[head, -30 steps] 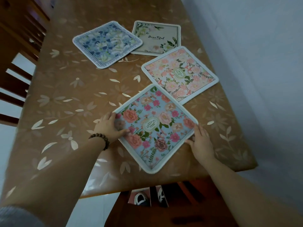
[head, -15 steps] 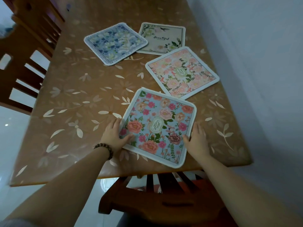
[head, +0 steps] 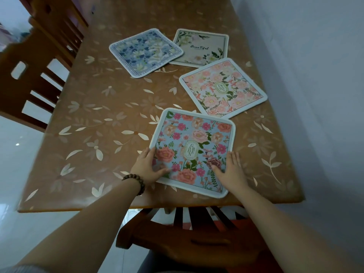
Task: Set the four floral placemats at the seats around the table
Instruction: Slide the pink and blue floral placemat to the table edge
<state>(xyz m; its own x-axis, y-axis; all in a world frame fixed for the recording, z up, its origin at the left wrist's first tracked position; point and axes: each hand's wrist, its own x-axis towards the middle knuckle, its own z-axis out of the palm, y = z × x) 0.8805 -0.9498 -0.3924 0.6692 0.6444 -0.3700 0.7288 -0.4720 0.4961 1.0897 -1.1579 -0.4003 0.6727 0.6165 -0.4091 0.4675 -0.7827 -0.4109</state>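
Observation:
Four floral placemats lie on the brown table. The light-blue placemat with pink roses sits nearest, close to the front edge. My left hand grips its left edge, thumb lying on top. My right hand grips its lower right side, thumb on top, fingers along the edge. Beyond it, toward the wall, lies the pink placemat. Farther back are the dark-blue placemat and the cream placemat, the blue one overlapping the cream one's corner.
A wooden chair stands tucked under the front edge, just below my arms. Two more wooden chairs stand along the table's left side. A pale wall runs close along the right edge. A beaded bracelet circles my left wrist.
The light-blue placemat has been turned from a diamond angle to nearly square with the front edge and drawn slightly closer to it. Both hands moved with it.

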